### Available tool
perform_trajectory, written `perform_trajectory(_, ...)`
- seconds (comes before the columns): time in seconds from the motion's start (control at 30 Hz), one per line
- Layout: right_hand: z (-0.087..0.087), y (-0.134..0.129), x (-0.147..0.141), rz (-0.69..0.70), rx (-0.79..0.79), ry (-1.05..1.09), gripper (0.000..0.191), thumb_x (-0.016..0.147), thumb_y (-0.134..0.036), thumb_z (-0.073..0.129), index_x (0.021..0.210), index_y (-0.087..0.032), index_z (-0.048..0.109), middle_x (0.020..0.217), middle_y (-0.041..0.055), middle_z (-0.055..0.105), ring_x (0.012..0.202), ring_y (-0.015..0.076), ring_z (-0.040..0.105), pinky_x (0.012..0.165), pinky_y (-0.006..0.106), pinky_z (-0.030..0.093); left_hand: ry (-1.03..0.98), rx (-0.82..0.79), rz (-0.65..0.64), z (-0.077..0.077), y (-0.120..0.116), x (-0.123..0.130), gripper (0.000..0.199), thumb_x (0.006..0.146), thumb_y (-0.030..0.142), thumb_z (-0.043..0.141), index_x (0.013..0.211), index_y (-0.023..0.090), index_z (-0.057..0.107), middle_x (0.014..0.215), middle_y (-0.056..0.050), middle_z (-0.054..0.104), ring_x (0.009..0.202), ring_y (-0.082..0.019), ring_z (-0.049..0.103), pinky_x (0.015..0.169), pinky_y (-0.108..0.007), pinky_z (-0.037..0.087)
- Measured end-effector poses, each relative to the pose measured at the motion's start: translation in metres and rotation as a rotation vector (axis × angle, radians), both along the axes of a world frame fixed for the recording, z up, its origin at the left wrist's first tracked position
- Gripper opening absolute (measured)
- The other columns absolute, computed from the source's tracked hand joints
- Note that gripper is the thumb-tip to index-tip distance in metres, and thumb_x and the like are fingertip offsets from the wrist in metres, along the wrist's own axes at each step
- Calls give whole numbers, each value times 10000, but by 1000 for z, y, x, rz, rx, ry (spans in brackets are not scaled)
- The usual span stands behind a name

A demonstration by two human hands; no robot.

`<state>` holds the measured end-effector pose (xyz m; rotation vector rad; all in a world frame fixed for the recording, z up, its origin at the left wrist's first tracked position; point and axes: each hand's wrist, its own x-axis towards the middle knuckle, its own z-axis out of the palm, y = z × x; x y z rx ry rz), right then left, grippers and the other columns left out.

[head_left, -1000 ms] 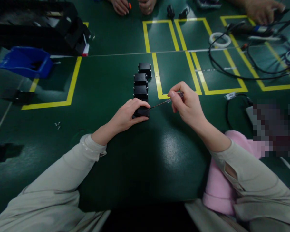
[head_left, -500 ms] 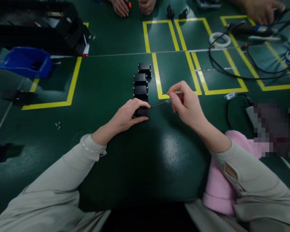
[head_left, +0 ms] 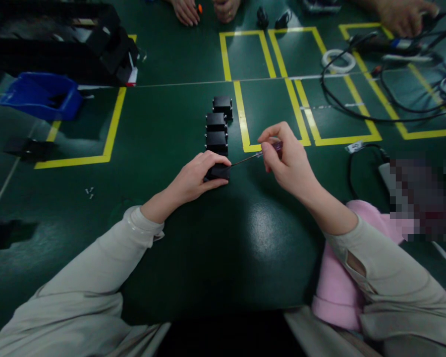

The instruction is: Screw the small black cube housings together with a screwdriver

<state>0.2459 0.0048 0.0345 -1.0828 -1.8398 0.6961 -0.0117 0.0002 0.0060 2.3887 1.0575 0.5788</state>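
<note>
My left hand (head_left: 196,176) grips a small black box (head_left: 218,172) on the green tabletop, thumb on the near side and fingers over the far side. In my right hand (head_left: 288,156) is a screwdriver (head_left: 260,154) with a clear purplish handle, pinched between thumb and fingers. Its thin shaft slants down to the left, and the tip meets the right side of the box. Just beyond stand more black boxes of the same kind, the closest one (head_left: 216,141) near my left fingers, with small screws at their sides.
Several loose screws (head_left: 89,192) lie left of my left hand. A blue bin (head_left: 40,96) and a long black tray (head_left: 59,59) stand at the far left. Black cables (head_left: 357,116) and a white tape ring (head_left: 338,61) lie right. Another person's hands (head_left: 188,11) are across the table.
My right hand has shifted very slightly while holding the screwdriver at the box. My left hand and the boxes stay where they were.
</note>
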Motion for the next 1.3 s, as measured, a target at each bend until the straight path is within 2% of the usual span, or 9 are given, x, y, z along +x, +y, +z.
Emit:
perform_trajectory(0.17, 3, -1, -1, -11, 12, -25, 186, 976, -326, 541, 823, -235, 484, 650, -50, 523, 581, 99, 537, 573, 286, 378, 0, -3, 3, 1, 0, 0, 324, 956, 342, 654, 1243, 227, 558, 1226, -66, 634, 1134, -234, 596, 997, -387, 466)
perform_trajectory(0.33, 3, -2, -2, 11, 24, -14, 37, 945, -206, 526, 934, -235, 505, 728, -48, 545, 577, 89, 542, 577, 283, 403, -7, 2, -2, 0, 0, -1, 330, 958, 354, 651, 1247, 227, 557, 1226, -66, 634, 1134, -231, 595, 998, -384, 463)
perform_trajectory(0.53, 3, -2, -1, -5, 30, -53, 159, 965, -311, 560, 844, -238, 489, 665, -55, 518, 558, 92, 522, 556, 281, 381, -7, 8, -4, -1, 0, -1, 322, 958, 349, 652, 1242, 229, 558, 1219, -64, 636, 1123, -231, 595, 985, -385, 464)
perform_trajectory(0.7, 3, -3, -1, 24, 45, -48, 22, 951, -226, 535, 952, -234, 515, 742, -47, 529, 567, 84, 527, 574, 280, 408, -9, 15, -10, 0, 0, 0, 326, 957, 339, 661, 1244, 224, 556, 1219, -63, 638, 1118, -226, 596, 977, -374, 468)
perform_trajectory(0.87, 5, -5, -2, 21, 61, -82, 162, 977, -314, 552, 848, -236, 494, 649, -59, 499, 526, 82, 502, 540, 273, 362, -11, 6, -5, 0, 0, 0, 324, 960, 356, 653, 1241, 226, 558, 1218, -65, 640, 1127, -229, 600, 991, -383, 470)
perform_trajectory(1.0, 6, -6, -2, 34, 40, -61, 56, 943, -187, 528, 954, -238, 508, 698, -56, 525, 551, 90, 535, 571, 279, 409, -3, -10, 6, 0, 0, 0, 329, 960, 364, 647, 1248, 234, 557, 1230, -68, 637, 1137, -239, 598, 1001, -399, 469)
perform_trajectory(1.07, 7, -6, -2, 28, 33, -69, 36, 950, -213, 531, 947, -241, 508, 687, -58, 523, 543, 91, 527, 569, 282, 405, -7, -6, 3, -1, 0, -1, 328, 958, 363, 650, 1246, 235, 558, 1229, -66, 636, 1128, -235, 597, 995, -392, 468)
perform_trajectory(1.17, 6, -6, -2, 15, 34, -90, 137, 983, -311, 530, 871, -240, 495, 622, -65, 499, 511, 88, 494, 549, 283, 367, -13, -1, -2, -1, 0, -1, 322, 959, 357, 652, 1241, 230, 559, 1223, -64, 634, 1119, -227, 595, 981, -375, 467)
perform_trajectory(1.3, 5, -6, -2, 29, 27, -62, 24, 969, -234, 507, 946, -239, 505, 656, -62, 506, 542, 95, 523, 568, 285, 392, -12, -8, -3, 0, 0, -1, 328, 960, 360, 647, 1247, 228, 559, 1220, -66, 634, 1124, -229, 595, 987, -377, 465)
